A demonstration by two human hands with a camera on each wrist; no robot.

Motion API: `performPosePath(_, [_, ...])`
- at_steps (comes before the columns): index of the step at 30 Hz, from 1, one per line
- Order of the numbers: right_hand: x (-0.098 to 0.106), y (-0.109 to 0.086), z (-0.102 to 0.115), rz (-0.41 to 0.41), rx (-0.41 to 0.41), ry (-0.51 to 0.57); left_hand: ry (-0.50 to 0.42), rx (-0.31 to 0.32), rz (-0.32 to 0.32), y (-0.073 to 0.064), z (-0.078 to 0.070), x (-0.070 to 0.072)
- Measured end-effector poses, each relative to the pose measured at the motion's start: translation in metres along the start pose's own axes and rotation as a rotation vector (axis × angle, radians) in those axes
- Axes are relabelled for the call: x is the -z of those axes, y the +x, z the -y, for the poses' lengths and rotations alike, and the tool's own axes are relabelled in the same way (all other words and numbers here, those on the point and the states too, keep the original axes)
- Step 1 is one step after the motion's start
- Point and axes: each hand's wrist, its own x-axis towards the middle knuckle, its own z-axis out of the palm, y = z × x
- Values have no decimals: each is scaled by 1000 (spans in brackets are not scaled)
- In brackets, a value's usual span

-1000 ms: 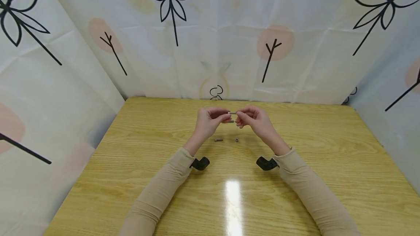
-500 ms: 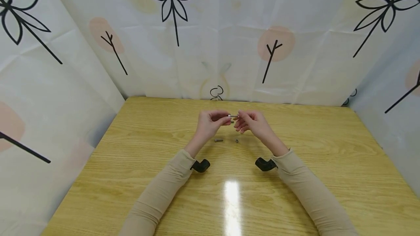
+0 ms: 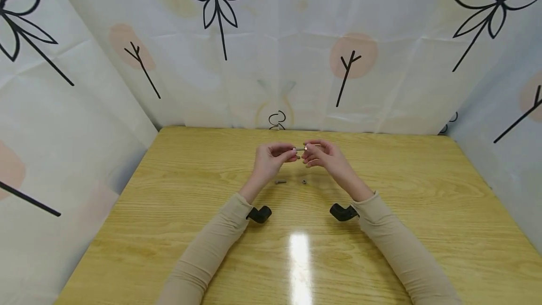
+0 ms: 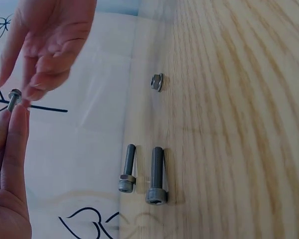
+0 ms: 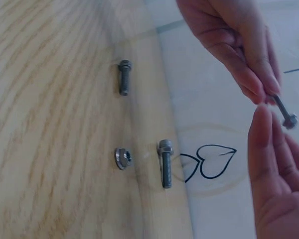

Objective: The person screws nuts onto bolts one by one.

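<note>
Near the surface's (image 3: 211, 168) far edge, the left hand (image 3: 267, 158) pinches a bolt (image 3: 299, 148), right hand (image 3: 328, 156) fingers parted around its apparent nut (image 4: 15, 93) (probably threading; twisting needed).

Wood-grain table (image 3: 271, 267) with 2 bolts (image 4: 157, 172) and 1 loose flanged nut (image 4: 157, 82)

head: above, forward-down, farther | wrists: close, table (image 4: 239, 109) sideways | shared: held bolt (image 5: 281, 106)

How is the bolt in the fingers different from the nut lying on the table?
The bolt is long and thin, but the nut is short and chunky. The left hand holds the bolt up, while the nut rests on the table. Both look like gray metal.
</note>
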Motion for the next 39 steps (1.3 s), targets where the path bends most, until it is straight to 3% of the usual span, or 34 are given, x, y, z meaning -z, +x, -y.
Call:
performPosePath(4, [2, 1, -1, 6, 44, 9, -12, 8, -11, 0, 0, 2])
performPosePath(10, [-1, 4, 0, -25, -45, -85, -18, 19, 8, -1, 2, 3])
performPosePath(18, [1, 2, 1, -1, 11, -3, -11, 13, -5, 1, 0, 3])
performPosePath(23, [0, 4, 2, -1, -49, -85, 0, 9, 9, 1, -1, 2])
performPosePath(31, [1, 2, 1, 14, 3, 26, -4, 29, 2, 0, 0, 4])
performPosePath(36, [1, 3, 2, -10, -45, -38, -12, 46, 20, 2, 2, 0])
performPosePath(39, [2, 3, 1, 0, -44, -18, -10, 46, 12, 1, 1, -1])
